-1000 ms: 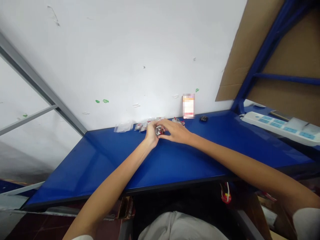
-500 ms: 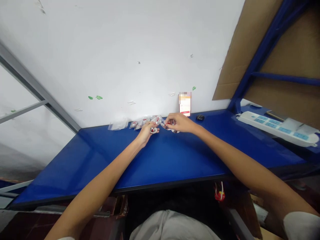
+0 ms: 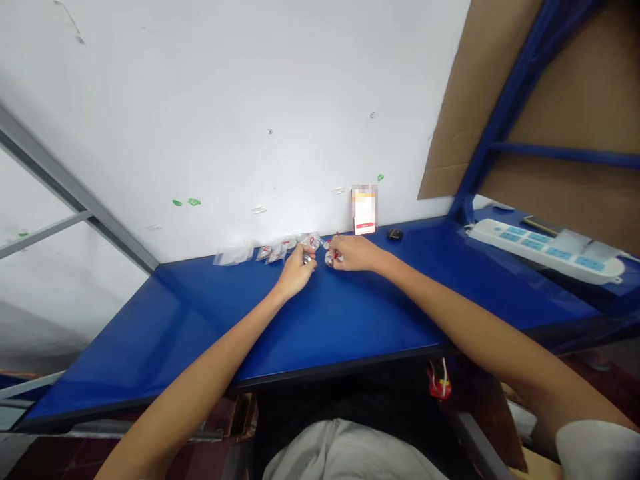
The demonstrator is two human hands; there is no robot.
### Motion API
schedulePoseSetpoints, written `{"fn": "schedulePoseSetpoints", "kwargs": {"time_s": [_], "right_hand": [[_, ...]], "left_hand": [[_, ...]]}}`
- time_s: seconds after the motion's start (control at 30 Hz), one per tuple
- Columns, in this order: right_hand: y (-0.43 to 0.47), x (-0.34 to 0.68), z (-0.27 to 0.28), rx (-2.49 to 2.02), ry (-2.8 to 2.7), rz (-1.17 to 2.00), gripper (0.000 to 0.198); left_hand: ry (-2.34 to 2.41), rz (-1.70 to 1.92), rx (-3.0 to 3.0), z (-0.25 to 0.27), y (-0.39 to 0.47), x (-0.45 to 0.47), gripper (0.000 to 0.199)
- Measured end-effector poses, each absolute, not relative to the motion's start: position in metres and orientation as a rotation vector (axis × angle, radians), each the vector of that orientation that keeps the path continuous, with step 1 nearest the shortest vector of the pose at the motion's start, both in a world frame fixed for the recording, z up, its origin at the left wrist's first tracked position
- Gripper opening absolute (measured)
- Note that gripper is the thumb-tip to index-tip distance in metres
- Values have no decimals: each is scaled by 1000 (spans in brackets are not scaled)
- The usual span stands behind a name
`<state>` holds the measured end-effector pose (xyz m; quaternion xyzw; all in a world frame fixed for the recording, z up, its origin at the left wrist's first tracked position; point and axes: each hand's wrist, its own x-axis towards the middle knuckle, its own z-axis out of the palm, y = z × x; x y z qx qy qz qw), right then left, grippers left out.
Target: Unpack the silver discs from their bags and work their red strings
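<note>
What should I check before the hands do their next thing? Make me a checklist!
1. Left hand holding its shiny piece: ok.
2. Right hand gripping a round piece firmly: cannot tell, fingers hide it.
3. Phone upright by the wall: ok.
4. Clear bags on the table, apart from both hands: ok.
5. Power strip away from both hands: ok.
</note>
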<state>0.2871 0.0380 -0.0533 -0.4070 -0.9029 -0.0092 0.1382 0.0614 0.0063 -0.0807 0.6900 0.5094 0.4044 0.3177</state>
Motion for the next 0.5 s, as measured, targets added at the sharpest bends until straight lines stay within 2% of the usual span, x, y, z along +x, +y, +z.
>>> {"fn": "schedulePoseSetpoints", "kwargs": {"time_s": [0.17,0.33,0.5], "right_hand": [[35,283,-56,-1222,-2603,-137,13],[24,284,-45,-1023,-2378,152,20],[11,269,-50,-841,-2437,164,43]], "left_hand": [[1301,1090,1651,-80,4,65,29],[1028,1167,1035,-78,6,65,37],[790,1154,873,-69,2,65,39]]}}
